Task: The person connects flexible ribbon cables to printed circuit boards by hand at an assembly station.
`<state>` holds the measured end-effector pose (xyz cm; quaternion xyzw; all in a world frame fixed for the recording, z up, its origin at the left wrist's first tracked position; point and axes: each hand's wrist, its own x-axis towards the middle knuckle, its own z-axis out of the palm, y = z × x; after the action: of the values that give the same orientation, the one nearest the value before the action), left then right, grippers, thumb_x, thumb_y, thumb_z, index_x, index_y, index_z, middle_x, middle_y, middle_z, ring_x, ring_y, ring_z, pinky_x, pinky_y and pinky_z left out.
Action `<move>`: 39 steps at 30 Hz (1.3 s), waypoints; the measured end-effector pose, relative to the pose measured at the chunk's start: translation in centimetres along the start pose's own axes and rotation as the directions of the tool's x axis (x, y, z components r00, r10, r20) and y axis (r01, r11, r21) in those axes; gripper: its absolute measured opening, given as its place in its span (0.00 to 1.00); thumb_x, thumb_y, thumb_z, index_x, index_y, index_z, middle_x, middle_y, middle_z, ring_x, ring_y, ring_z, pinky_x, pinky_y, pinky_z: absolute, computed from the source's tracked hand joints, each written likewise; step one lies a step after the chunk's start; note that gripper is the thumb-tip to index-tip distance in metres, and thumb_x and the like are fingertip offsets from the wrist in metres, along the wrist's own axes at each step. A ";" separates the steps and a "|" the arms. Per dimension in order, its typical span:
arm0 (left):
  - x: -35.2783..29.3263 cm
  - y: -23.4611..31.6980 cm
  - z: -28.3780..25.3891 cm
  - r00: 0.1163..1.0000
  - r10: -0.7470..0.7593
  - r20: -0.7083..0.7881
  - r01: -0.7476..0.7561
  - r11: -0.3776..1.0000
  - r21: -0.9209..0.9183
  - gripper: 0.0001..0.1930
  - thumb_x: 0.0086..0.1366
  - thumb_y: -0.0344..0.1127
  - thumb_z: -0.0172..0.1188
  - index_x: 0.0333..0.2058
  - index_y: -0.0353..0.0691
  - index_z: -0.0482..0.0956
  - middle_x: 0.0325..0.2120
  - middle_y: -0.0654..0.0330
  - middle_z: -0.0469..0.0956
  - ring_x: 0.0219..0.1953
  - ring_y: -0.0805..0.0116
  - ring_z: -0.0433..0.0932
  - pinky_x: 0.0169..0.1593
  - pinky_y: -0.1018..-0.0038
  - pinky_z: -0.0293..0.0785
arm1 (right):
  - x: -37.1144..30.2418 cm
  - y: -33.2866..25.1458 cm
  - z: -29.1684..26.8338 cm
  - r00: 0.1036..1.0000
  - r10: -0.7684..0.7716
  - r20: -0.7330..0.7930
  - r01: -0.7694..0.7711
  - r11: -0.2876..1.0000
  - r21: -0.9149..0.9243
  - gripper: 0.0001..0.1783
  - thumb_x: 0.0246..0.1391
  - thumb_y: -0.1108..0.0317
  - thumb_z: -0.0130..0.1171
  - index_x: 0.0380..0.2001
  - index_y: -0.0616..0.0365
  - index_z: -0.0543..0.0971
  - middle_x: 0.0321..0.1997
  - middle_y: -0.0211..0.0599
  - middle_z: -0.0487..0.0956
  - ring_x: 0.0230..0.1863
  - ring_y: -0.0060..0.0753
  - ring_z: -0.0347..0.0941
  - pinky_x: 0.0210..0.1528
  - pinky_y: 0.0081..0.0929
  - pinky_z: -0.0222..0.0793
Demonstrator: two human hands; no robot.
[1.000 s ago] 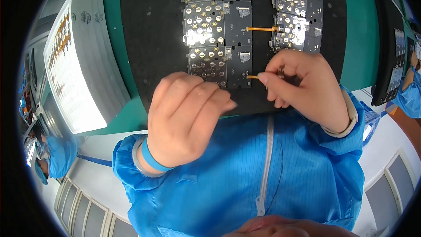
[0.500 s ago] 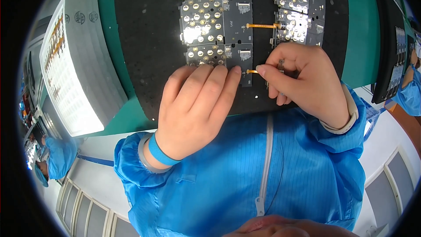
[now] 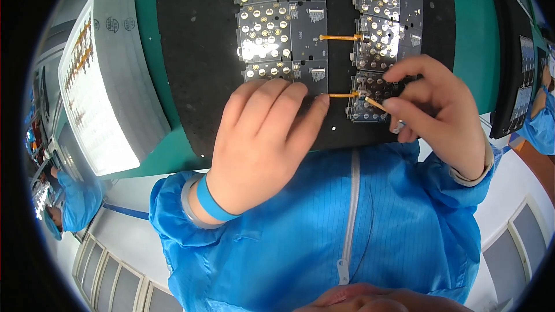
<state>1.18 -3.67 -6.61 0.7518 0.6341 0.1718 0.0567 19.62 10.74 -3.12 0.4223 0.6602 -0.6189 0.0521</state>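
Observation:
My left hand (image 3: 263, 133) lies with fingers stretched over the nearest left circuit board (image 3: 312, 84), covering much of it. Its index fingertip rests by the left end of an orange flex cable (image 3: 342, 95). That cable bridges to the nearest right circuit board (image 3: 363, 113), which has round silvery contacts. Between thumb and fingers, my right hand (image 3: 442, 110) pinches a thin tan stick-like tool (image 3: 377, 104). The tool's tip is just right of the cable's right end; whether it touches the board I cannot tell. A shiny piece shows below the right fingers.
More boards (image 3: 263, 32) joined by orange cables (image 3: 340, 37) lie farther back on a black mat (image 3: 196, 69). The mat covers a green table surface (image 3: 477, 52). At left stands a white tray (image 3: 104, 98) with orange cables. Other people in blue sit at both sides.
My right hand has moved right with the tool, from the cable's left end to its right end, uncovering the nearest right board. My left hand stays on its board; the boards shifted slightly.

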 end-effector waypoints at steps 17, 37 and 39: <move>1.9 5.3 0.5 0.749 0.661 0.055 0.624 -0.674 -0.396 0.05 0.66 0.24 0.48 0.38 0.33 0.73 0.34 0.56 0.72 0.39 0.64 0.72 0.41 0.74 0.68 | -1.7 2.3 -1.3 0.991 -0.103 -0.087 0.118 0.975 0.189 0.12 0.54 0.76 0.57 0.42 0.62 0.71 0.26 0.32 0.79 0.27 0.17 0.74 0.28 0.11 0.69; 4.4 2.7 1.2 0.993 -0.120 0.014 0.089 0.641 -0.762 0.10 0.49 0.28 0.68 0.33 0.36 0.82 0.30 0.57 0.79 0.30 0.64 0.75 0.35 0.73 0.68 | -1.9 5.5 -1.0 0.845 -0.534 0.026 0.510 0.820 0.258 0.13 0.51 0.79 0.59 0.42 0.63 0.72 0.30 0.35 0.80 0.33 0.24 0.78 0.34 0.17 0.71; 4.5 2.7 1.3 0.997 -0.080 0.000 0.050 0.620 -0.783 0.10 0.48 0.28 0.68 0.32 0.37 0.82 0.30 0.57 0.79 0.30 0.65 0.75 0.35 0.73 0.68 | -1.9 5.8 -1.1 0.839 -0.544 0.028 0.519 0.814 0.259 0.14 0.51 0.79 0.59 0.42 0.63 0.72 0.31 0.36 0.81 0.33 0.25 0.78 0.34 0.17 0.71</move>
<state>4.79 0.37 -6.17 0.6261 0.5242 0.4409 0.3726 24.89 10.03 -6.22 0.1924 0.6682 -0.7046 -0.1415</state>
